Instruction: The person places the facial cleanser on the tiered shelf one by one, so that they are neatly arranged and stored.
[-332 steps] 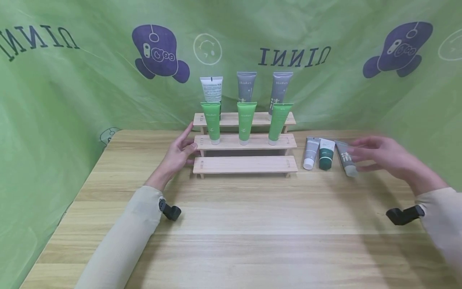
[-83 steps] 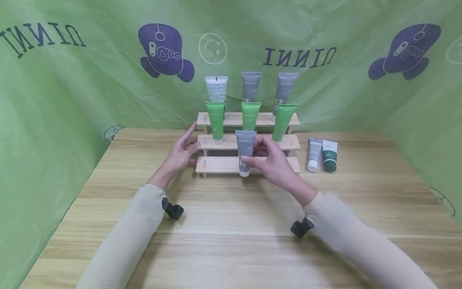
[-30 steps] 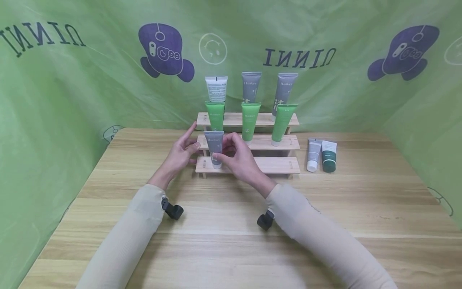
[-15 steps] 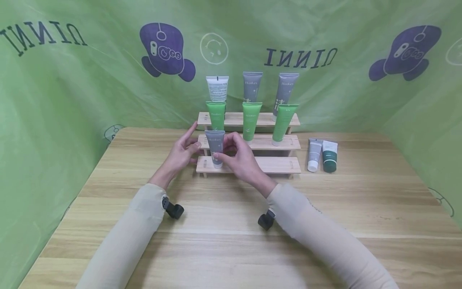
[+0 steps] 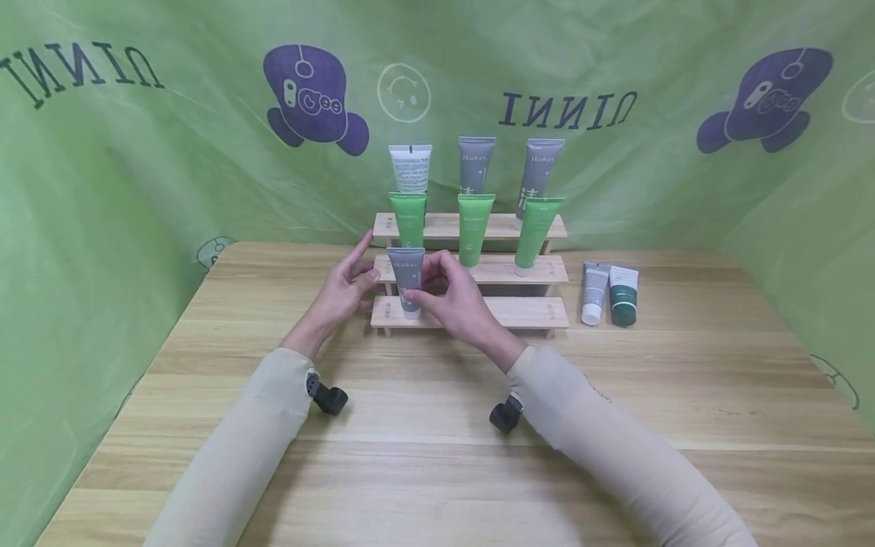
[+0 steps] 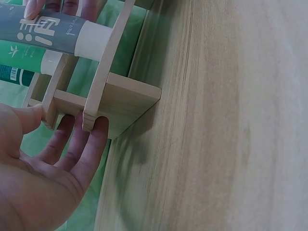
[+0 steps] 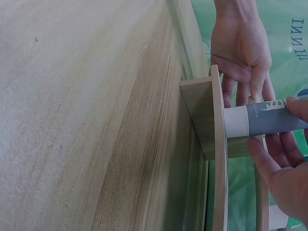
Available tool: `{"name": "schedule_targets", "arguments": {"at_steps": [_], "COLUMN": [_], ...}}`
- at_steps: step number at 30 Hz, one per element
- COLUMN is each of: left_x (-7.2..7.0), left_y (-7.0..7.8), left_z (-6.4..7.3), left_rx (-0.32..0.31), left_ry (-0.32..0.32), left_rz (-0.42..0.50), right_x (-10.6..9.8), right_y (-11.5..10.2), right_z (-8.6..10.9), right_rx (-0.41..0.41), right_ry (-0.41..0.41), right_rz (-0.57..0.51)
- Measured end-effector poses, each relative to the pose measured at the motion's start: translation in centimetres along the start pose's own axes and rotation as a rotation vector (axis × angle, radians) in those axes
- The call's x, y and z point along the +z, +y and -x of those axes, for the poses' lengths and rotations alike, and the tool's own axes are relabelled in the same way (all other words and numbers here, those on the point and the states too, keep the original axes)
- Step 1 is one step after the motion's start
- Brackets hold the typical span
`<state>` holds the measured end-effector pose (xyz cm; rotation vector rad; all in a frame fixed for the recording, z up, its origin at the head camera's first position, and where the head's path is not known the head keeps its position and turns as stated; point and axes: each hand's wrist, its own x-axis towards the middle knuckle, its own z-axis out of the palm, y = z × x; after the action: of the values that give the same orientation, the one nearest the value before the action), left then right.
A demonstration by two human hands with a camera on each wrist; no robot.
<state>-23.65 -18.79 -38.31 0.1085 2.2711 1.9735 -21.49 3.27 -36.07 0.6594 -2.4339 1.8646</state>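
A three-tier wooden stand [image 5: 519,313] stands at the back of the table. My left hand [image 5: 336,295] holds the stand's left end; in the left wrist view its thumb [image 6: 31,119] lies at one board's end and the fingers [image 6: 91,147] reach between and against the boards. A grey squeeze tube with white cap [image 5: 406,267] is upright, cap down, at the left of the lowest tier. My right hand [image 5: 459,298] pinches this tube between thumb and fingers. In the right wrist view, the tube's cap [image 7: 236,121] meets the lowest board.
Three green tubes [image 5: 472,228] stand on the middle tier. Behind them, a white-and-green tube [image 5: 411,169] and two grey tubes [image 5: 535,175] stand on the top tier. Right of the stand lie a grey tube [image 5: 595,292] and a white-and-green tube [image 5: 623,296].
The right hand has picked up a grey tube from the table on the right and brought it left to the lowest tier. Over the last second both hands stay nearly still.
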Motion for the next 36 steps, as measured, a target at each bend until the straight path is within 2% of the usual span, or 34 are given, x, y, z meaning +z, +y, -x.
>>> {"name": "schedule_targets", "arguments": {"at_steps": [28,33,36], "left_x": [-0.1,-0.2,-0.2], "left_y": [-0.2,-0.1,-0.2], "left_z": [0.0,0.0,-0.1], "left_rx": [-0.006,0.006,0.011], "left_ry": [-0.006,-0.004,-0.005], "left_rz": [0.016,0.0,-0.008], "right_x": [-0.4,-1.1,-1.8], "right_y": [-0.2,-0.3,-0.3], "right_z": [0.5,1.3,1.9], "right_rx": [0.028,0.075,0.103], "right_ry": [-0.032,-0.027,-0.029], "right_rz": [-0.026,-0.033,-0.002]}}
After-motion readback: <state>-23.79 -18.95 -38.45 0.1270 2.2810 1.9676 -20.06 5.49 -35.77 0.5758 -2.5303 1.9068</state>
